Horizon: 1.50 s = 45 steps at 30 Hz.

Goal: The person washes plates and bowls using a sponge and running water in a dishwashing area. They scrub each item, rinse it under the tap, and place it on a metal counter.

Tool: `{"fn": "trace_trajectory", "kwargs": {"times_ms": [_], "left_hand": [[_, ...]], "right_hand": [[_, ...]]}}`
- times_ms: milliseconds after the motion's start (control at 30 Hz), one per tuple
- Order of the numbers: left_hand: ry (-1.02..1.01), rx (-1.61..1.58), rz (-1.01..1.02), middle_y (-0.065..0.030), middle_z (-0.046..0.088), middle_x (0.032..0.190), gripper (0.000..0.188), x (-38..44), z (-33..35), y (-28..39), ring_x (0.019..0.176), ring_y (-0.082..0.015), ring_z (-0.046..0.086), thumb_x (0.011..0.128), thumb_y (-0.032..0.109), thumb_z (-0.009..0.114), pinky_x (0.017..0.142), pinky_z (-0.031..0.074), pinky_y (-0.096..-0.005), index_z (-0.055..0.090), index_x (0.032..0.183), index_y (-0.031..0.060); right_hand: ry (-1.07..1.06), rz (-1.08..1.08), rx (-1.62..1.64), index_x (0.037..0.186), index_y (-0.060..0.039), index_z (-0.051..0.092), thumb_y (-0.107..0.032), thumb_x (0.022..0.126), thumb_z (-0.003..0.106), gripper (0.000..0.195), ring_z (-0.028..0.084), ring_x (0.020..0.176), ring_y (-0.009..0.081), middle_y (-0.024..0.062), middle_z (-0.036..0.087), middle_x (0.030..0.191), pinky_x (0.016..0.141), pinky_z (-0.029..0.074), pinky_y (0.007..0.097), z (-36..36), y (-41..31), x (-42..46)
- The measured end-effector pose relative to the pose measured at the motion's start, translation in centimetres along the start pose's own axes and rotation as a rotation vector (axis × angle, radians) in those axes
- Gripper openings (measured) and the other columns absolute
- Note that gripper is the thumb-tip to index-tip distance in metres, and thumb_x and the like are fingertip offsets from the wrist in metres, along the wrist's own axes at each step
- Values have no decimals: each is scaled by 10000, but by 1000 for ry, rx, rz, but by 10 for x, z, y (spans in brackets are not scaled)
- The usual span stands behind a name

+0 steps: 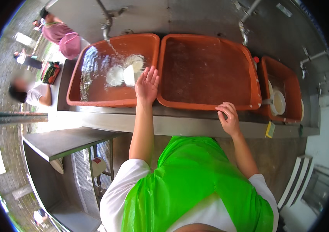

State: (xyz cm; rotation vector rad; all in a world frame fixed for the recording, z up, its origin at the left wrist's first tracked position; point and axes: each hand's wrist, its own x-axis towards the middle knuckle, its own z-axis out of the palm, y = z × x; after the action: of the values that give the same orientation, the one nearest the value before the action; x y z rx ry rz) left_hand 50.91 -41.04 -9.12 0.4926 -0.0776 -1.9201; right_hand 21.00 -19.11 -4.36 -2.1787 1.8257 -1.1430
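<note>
My left hand (147,87) is raised palm up above the right part of the left orange plastic tub (74,87), fingers extended, holding nothing. Just beside its fingers, white dishes (129,76) lie in the tub's water, where a stream falls from a metal tap (106,32). My right hand (228,117) is at the near rim of the middle orange tub (205,106), fingers loosely bent and apart, with nothing in it. Water fills that middle tub. Whether the right fingertips touch the rim is hard to tell.
A smaller orange tub (294,84) at the right holds a white handled container (278,103). A yellow sponge (270,129) rests on the steel sink edge. More taps (243,33) stand behind. People (37,92) and a pink basket (70,45) are at the left.
</note>
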Motion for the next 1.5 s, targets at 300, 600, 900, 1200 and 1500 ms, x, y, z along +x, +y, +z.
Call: {"fn": "trace_trajectory", "kwargs": {"times_ms": [300, 600, 900, 1200, 1500], "left_hand": [[-231, 653, -501, 52, 261, 601, 322, -116, 18, -136, 540, -85, 283, 969, 216, 489, 511, 259, -273, 358, 683, 146], [-711, 1433, -940, -114, 649, 1131, 411, -188, 54, -296, 923, -172, 626, 956, 240, 542, 794, 481, -277, 521, 1323, 58], [-1278, 1810, -992, -93, 677, 1041, 406, -240, 4, -527, 885, -167, 620, 945, 281, 556, 801, 488, -312, 587, 1251, 17], [-1524, 1877, -1113, -103, 699, 995, 317, -269, -2, -668, 872, -188, 657, 919, 239, 599, 789, 513, -335, 643, 1159, 36], [-1498, 1547, -945, -95, 693, 984, 296, -225, 97, -901, 847, -162, 647, 921, 221, 603, 761, 511, -310, 633, 1133, 17]], "right_hand": [[39, 1380, 497, 766, -105, 545, -137, 923, 487, 170, 490, 636, 121, -9, 505, 699, 582, 399, 282, -28, 40, -375], [472, 2294, 694, 753, -123, 550, -416, 861, 615, 319, 495, 513, 142, 17, 511, 645, 425, 367, 283, -46, -105, -664], [977, 2098, 744, 787, -40, 652, -296, 850, 660, 264, 474, 422, 166, 51, 480, 546, 397, 437, 321, -35, -81, -734], [1021, 1816, 798, 613, -76, 500, -268, 858, 654, 347, 427, 400, 129, 4, 427, 529, 355, 380, 296, -135, 19, -707], [961, 2101, 654, 1019, -101, 612, -294, 889, 608, 233, 484, 473, 180, 57, 528, 716, 400, 471, 358, -195, 89, -807]]}}
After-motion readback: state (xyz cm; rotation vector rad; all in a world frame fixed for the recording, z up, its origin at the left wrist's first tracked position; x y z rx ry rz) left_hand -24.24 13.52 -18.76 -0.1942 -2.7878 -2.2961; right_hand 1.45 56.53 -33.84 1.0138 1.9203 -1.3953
